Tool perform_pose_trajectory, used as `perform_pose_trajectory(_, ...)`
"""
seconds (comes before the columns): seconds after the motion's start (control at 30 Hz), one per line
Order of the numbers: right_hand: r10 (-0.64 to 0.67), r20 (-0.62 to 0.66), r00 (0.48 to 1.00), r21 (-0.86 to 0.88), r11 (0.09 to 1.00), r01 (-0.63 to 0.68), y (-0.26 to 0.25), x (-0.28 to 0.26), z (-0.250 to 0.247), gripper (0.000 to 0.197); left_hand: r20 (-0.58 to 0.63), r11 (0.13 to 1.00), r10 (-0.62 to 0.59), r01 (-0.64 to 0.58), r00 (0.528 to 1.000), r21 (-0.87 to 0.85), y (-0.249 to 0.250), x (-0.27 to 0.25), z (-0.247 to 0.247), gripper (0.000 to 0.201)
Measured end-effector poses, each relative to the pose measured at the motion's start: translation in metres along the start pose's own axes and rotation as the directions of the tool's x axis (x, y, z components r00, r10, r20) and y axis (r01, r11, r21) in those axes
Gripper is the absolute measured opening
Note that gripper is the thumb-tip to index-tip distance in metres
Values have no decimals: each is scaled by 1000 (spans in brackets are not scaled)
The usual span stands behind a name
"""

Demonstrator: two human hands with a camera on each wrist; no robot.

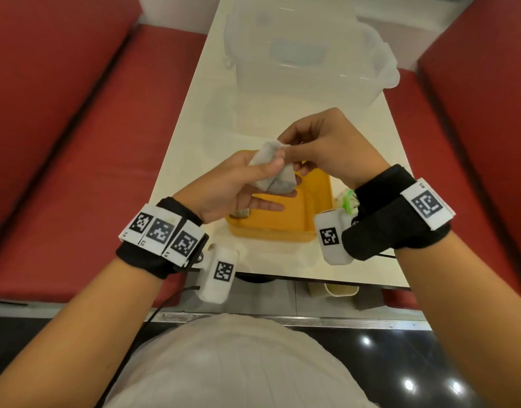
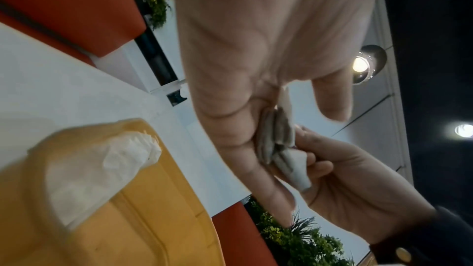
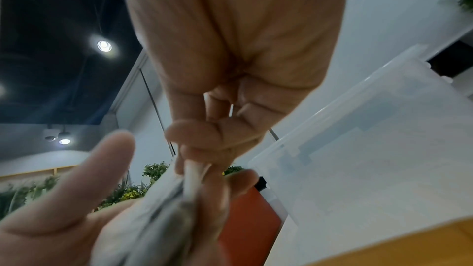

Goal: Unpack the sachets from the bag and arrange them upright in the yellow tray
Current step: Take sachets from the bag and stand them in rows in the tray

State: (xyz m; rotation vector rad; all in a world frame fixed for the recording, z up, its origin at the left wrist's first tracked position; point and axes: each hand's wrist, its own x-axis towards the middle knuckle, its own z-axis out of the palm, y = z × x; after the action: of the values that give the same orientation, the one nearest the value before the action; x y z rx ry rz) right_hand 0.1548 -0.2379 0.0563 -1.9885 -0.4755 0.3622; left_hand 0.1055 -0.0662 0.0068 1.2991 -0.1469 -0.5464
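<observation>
My left hand [image 1: 238, 184] grips a small bunch of grey-white sachets [image 1: 272, 169], thumb pressed over them, lower fingers left straight beneath. My right hand [image 1: 324, 142] pinches the top corner of one sachet with narrow fingertips, the other fingers curled in. In the left wrist view the sachets [image 2: 279, 143] sit sandwiched between both grips, flat faces together.

The bunch is held in the air above the yellow tray [image 1: 285, 228], which sits on the white bench [image 1: 247, 113] just below and toward me. The bunch's long axis runs diagonally, upper end toward the right hand, lower end over the tray. The right hand is nearer that upper end, so I judge it peels one off and carries it down; the sachet then needs turning on end.

The left wrist view shows something crumpled and white [image 2: 102, 171] lying across the tray; whether it is the bag I cannot tell. A clear plastic bin [image 1: 306, 51] stands at the far end of the bench. Red seats [image 1: 62, 128] flank both sides.
</observation>
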Motion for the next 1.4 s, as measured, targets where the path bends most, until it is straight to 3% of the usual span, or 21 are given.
perform_pose_trajectory(0.17, 50, 64, 997, -5, 999, -50, 2, 0, 0, 16, -67, 996, -30, 24, 997, -82, -6, 0, 3, 21)
perform_pose_trajectory(0.43, 0, -38, 999, -79, 997, -3, 9, 2, 5, 6, -115, 985, -33, 13, 993, -171, -8, -1, 6, 23)
perform_pose_trajectory(0.63, -24, -113, 993, -52, 998, 18, 16, 1, 6, 7, -177, 991, -14, -10, 984, -133, -9, 2, 2, 18)
perform_pose_trajectory(0.83, -28, -172, 985, 11, 999, 30, 25, 2, 7, 5, -145, 959, -41, -1, 989, -284, -11, 3, 4, 22)
perform_pose_trajectory(1.07, -38, -172, 984, -25, 999, 34, 23, 0, 3, 6, -257, 985, -19, -26, 966, -170, -12, 6, 0, 18)
perform_pose_trajectory(1.4, 15, -313, 950, 69, 998, 7, 25, 0, 7, 3, -271, 969, -27, -41, 962, -243, -11, 6, -2, 22)
